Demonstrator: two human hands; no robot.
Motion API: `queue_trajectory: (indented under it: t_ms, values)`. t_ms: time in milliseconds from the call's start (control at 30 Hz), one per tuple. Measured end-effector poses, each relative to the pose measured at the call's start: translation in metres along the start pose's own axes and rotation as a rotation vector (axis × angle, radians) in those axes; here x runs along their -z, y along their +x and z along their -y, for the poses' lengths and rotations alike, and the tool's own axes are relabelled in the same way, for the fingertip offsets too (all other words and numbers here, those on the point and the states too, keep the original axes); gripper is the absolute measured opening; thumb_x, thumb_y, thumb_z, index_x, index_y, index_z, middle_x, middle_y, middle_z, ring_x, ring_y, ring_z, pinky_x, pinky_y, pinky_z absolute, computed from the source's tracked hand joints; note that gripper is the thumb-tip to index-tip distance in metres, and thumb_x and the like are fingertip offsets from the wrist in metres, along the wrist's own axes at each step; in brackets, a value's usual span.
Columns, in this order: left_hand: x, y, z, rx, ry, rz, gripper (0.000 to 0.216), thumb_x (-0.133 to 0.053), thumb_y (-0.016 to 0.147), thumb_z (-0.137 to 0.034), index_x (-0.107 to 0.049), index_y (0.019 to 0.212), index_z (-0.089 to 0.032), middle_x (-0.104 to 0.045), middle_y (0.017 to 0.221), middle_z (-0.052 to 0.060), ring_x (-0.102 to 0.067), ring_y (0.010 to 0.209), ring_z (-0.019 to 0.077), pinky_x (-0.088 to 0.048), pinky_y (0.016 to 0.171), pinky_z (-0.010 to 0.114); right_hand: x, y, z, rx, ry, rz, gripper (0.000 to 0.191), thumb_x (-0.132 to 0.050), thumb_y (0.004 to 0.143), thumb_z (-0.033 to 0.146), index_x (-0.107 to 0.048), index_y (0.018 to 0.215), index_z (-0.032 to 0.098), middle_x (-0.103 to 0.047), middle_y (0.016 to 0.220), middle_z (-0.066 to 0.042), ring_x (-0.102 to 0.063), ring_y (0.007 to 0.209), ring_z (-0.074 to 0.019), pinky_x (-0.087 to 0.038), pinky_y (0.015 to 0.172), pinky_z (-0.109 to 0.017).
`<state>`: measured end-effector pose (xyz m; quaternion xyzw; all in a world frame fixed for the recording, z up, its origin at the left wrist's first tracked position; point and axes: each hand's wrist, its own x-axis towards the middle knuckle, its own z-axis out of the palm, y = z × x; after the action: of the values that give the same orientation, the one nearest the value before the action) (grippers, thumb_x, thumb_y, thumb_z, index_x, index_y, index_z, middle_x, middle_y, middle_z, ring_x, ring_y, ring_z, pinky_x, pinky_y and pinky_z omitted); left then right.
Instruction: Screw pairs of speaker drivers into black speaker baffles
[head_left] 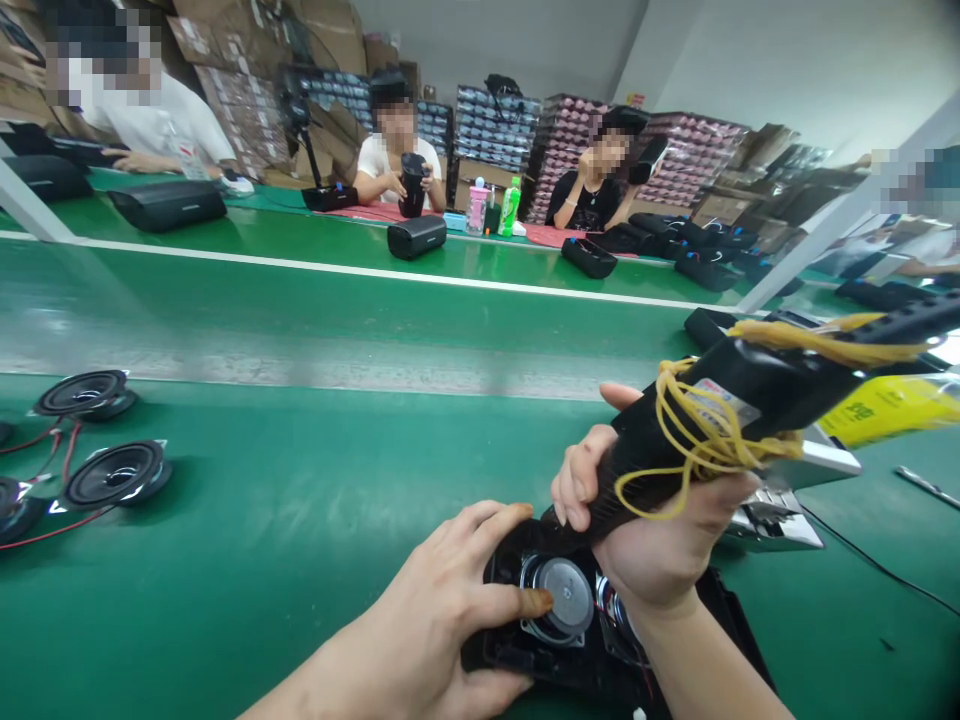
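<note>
My right hand (660,520) is wrapped around a black electric screwdriver (637,450), which has yellow rubber bands wound about its body. The tool slants down to the left, its lower end over the back edge of a black speaker housing (517,655); the tip is hidden. With fingers bent over the left end of that housing, my left hand (457,600) grips it, one finger lying on the round magnet of a speaker driver (566,595). A second speaker driver (619,610) sits beside it in the housing, partly covered by my right wrist.
Loose speaker drivers (112,475) with red wires lie at left. On the right are a yellow packet (892,405), a metal box-like device (772,520) and a dark cable (885,575). Across the green bench, co-workers handle black speakers; finished-looking speaker cases (417,238) stand along a white rail (300,264).
</note>
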<state>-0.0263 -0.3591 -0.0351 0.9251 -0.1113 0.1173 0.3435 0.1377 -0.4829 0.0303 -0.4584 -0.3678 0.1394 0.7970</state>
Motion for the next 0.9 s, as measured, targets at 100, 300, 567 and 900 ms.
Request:
queue_trajectory:
  t_ms: [100,300,567,900]
  values:
    - [-0.001,-0.001,-0.001,-0.003,-0.002,-0.005,0.069,-0.092,0.074,-0.025,-0.073,0.139,-0.035,-0.039,0.171,0.013,-0.044,0.154,0.0401,-0.044,0.126,0.063,-0.007,0.001,0.003,-0.004,0.007,-0.09,0.079,-0.06,0.086,0.095,-0.066,0.127,0.028,-0.06,0.062,0.006,-0.047,0.035,-0.0149,-0.041,0.034,-0.027]
    - [0.0,0.0,-0.003,0.007,-0.007,-0.004,0.063,-0.089,0.079,-0.028,-0.073,0.139,-0.035,-0.039,0.171,0.011,-0.043,0.155,0.0377,-0.042,0.128,0.062,-0.01,0.0,0.009,-0.046,0.007,-0.138,0.077,-0.066,0.081,0.096,-0.07,0.122,0.031,-0.059,0.059,0.006,-0.045,0.035,-0.0145,-0.04,0.035,-0.027]
    - [0.0,0.002,-0.005,-0.016,-0.005,-0.037,0.063,-0.092,0.075,-0.026,-0.075,0.136,-0.033,-0.042,0.168,0.012,-0.047,0.151,0.0363,-0.045,0.125,0.058,-0.011,0.003,0.012,-0.03,-0.004,-0.167,0.071,-0.065,0.084,0.093,-0.072,0.118,0.032,-0.056,0.056,0.006,-0.042,0.033,-0.0144,-0.038,0.033,-0.027]
    - [0.0,0.0,-0.003,-0.004,-0.007,-0.032,0.057,-0.086,0.083,-0.031,-0.073,0.139,-0.036,-0.038,0.172,0.009,-0.043,0.155,0.0338,-0.042,0.127,0.056,-0.007,0.005,0.011,-0.009,0.016,-0.143,0.074,-0.064,0.083,0.094,-0.074,0.118,0.03,-0.058,0.056,0.006,-0.044,0.033,-0.0151,-0.04,0.03,-0.028]
